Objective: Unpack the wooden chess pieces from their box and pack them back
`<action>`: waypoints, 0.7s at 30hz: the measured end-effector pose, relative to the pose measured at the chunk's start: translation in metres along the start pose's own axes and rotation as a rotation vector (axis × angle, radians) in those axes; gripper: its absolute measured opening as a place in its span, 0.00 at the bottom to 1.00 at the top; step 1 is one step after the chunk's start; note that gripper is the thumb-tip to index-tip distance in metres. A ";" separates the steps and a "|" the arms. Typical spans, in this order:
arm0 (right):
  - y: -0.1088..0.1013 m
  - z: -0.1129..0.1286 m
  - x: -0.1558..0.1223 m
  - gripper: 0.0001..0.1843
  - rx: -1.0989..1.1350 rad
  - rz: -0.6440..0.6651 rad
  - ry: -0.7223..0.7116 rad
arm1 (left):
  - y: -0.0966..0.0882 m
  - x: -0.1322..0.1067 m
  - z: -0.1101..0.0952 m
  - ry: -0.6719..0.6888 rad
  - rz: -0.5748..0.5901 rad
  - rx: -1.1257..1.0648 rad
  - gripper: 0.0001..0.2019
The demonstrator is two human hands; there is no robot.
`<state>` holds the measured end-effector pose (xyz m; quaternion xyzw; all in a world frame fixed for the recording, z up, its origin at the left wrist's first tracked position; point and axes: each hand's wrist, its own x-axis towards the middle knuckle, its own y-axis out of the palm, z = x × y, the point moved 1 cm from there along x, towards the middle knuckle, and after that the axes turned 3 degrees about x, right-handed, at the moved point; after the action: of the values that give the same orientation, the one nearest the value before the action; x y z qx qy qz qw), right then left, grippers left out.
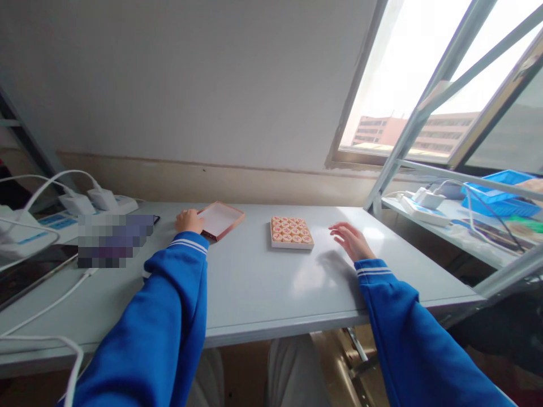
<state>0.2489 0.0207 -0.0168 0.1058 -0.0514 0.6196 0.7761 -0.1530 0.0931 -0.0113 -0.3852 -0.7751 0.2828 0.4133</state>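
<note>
A shallow square box (292,246) full of round wooden Chinese chess pieces (292,229) with red characters sits on the grey table. To its left is the box lid (221,219), inner side up, white inside with a reddish-brown rim. My left hand (189,221) is at the lid's left edge with its fingers bent, gripping that side; the thumb side meets the lid. My right hand (350,238) is raised a little over the table, right of the box and apart from it. Its fingers are loosely spread, and nothing is in them.
At the left are a power strip (125,203) with white plugs, a white cable (51,311) and a pixelated phone-like item (116,240). A metal frame post (392,161) rises at the right corner. Beyond it are a blue basket (496,192) and another power strip (424,209).
</note>
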 end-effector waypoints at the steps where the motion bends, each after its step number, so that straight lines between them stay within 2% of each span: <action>1: 0.000 -0.001 0.000 0.14 -0.003 0.010 -0.001 | 0.000 0.001 0.002 -0.010 0.005 0.004 0.06; 3: 0.001 -0.001 0.000 0.16 -0.023 0.016 -0.013 | -0.001 0.001 0.003 -0.055 0.011 0.020 0.05; 5: 0.000 0.000 0.000 0.18 -0.071 0.011 -0.045 | -0.007 0.000 -0.004 -0.040 -0.066 -0.016 0.07; 9: 0.000 0.000 0.000 0.20 -0.162 0.018 -0.110 | -0.023 -0.006 -0.039 0.179 -0.385 -0.242 0.12; 13: 0.008 -0.001 0.000 0.26 -0.068 0.081 -0.030 | -0.030 -0.026 -0.093 0.545 -0.571 -0.385 0.18; 15: 0.017 0.003 0.000 0.26 0.064 0.114 0.021 | -0.024 -0.042 -0.120 0.787 -0.585 -0.362 0.22; 17: 0.027 0.010 -0.001 0.27 0.232 0.177 0.076 | -0.012 -0.061 -0.144 1.115 -0.584 -0.271 0.23; 19: 0.037 0.020 -0.001 0.29 0.385 0.256 0.125 | 0.002 -0.080 -0.161 1.419 -0.555 -0.183 0.24; 21: 0.043 0.030 0.000 0.29 0.471 0.307 0.158 | 0.012 -0.096 -0.170 1.634 -0.494 -0.089 0.25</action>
<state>0.2086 0.0232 0.0172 0.2254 0.1392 0.7309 0.6290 0.0321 0.0406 0.0239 -0.3041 -0.3057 -0.2129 0.8768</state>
